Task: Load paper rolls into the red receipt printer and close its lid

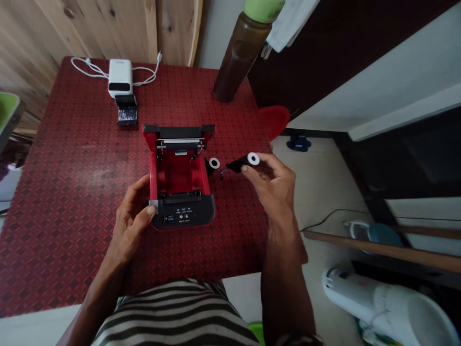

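In the head view, a small red and black printer (182, 211) stands on the table with its lid (180, 132) raised and its red inner bay exposed; no roll shows in the bay. My left hand (131, 216) is closed on the printer's left side, its thumb on the front left corner. To the right of the printer, my right hand (274, 185) pinches a small black roll (238, 164) with a white core end, held apart from the printer. A second black roll with a white core (213, 163) is close against the printer's right side. Small dark bits (222, 176) show between the rolls.
A red patterned table (90, 192) carries everything. At the back left are a white power bank (120, 77) with a white cable and a small black item (127, 110). A tall brown bottle (239, 57) with a green cap stands at the back right. A red stool (275, 120) is beyond the right edge.
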